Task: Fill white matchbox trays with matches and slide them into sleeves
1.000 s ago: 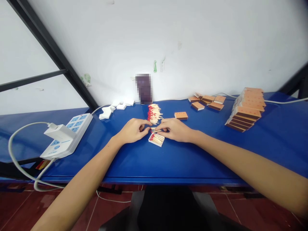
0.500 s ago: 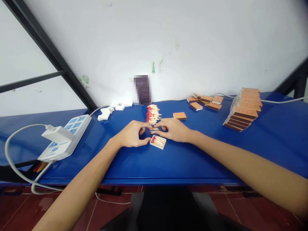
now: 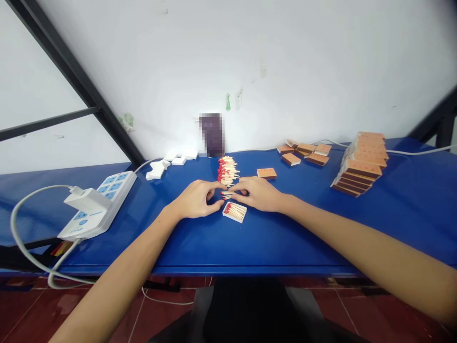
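A small bunch of red-headed matches (image 3: pixel 227 195) lies between my two hands on the blue table. My left hand (image 3: pixel 194 199) is beside the match heads, its thumb and forefinger spread in a curve with a gap between them. From the other side, my right hand (image 3: pixel 259 193) has its thumb and fingertips closed on the pale ends of the bunch. Just below sits a white matchbox tray (image 3: pixel 244 215) holding several matches. Beyond my fingers is a larger pile of matches (image 3: pixel 227 170), heads to the left.
One orange matchbox (image 3: pixel 266 173) lies right of the pile. Several more matchboxes (image 3: pixel 306 148) are by the wall, with a stack of matchboxes (image 3: pixel 362 164) farther right. White trays (image 3: pixel 155 170) lie back left. A power strip (image 3: pixel 96 209) with a charger and cable occupies the left.
My left thumb has moved slightly away from the tray's corner, toward the match heads. The camera view has shifted a little; the matches and boxes look the same.
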Tool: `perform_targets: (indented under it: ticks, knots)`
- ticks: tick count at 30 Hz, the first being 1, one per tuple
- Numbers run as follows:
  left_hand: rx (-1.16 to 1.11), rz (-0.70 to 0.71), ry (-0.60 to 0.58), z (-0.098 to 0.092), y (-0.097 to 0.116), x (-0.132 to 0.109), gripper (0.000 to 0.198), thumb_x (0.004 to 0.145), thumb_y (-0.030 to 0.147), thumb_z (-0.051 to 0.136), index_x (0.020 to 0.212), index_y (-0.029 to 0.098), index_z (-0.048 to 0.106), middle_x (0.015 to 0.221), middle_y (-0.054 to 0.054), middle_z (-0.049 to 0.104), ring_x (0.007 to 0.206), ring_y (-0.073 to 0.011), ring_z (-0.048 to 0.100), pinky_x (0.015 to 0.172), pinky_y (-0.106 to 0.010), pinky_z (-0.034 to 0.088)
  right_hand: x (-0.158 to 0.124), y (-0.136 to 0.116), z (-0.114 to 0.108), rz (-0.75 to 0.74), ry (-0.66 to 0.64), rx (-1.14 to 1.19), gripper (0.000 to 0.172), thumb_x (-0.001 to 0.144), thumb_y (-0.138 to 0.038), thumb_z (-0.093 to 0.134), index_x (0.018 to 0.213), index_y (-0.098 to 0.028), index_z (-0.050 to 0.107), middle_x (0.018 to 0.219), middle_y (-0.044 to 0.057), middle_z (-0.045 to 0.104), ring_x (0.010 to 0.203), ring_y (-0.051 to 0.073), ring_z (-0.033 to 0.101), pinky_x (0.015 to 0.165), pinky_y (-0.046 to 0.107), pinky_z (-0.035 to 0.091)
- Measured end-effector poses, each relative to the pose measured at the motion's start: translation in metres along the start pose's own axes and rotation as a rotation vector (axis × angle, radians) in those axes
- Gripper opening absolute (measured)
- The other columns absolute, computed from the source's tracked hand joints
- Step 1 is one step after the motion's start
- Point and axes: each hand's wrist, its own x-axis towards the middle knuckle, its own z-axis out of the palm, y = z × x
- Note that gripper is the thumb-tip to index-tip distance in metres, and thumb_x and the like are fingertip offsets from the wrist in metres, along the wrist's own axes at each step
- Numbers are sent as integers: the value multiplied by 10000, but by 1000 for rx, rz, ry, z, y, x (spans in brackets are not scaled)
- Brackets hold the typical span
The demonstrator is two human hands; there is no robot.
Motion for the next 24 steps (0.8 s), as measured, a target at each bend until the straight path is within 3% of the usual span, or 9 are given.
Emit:
perform_targets:
  ticks: [6, 13, 17, 20, 24]
  knots:
    - [-35, -44, 53, 8, -5, 3, 293, 930, 340, 511, 1128, 191, 666, 537, 73, 412, 480, -85, 367, 535, -224, 295, 1, 1, -4, 23, -50, -27, 265, 963, -344, 537, 1086, -252, 754, 854, 49, 667, 747, 151, 565, 653, 254, 342]
    - [4, -46, -21, 6, -3, 4, 380, 955, 481, 499, 1173, 253, 710, 617, 17, 630, 507, -100, 457, 553, -225, 320, -1, 0, 0, 52, -3, -28, 249, 955, -309, 539, 989, -226, 771, 855, 42, 688, 748, 147, 582, 648, 255, 346]
    - [-4, -15, -30, 8, -4, 5, 360, 962, 452, 498, 1125, 239, 739, 726, -18, 711, 538, -106, 509, 562, -230, 339, 0, 1, 5, 37, 41, -46, 220, 944, -283, 557, 942, -203, 761, 814, 31, 687, 737, 143, 567, 659, 263, 328]
    - [7, -14, -15, 10, -4, 5, 323, 958, 413, 514, 1072, 228, 753, 708, -12, 704, 536, -102, 512, 561, -229, 340, 1, -1, 4, 27, 39, -76, 205, 944, -276, 561, 917, -191, 746, 779, 25, 683, 753, 149, 560, 689, 276, 312]
    - [33, -32, 17, 14, -2, 7, 266, 938, 370, 551, 1034, 220, 749, 585, 26, 624, 488, -89, 478, 544, -225, 323, 0, -6, -1, 20, -25, -199, 258, 985, -302, 493, 1058, -206, 722, 883, 57, 692, 840, 180, 562, 707, 295, 280]
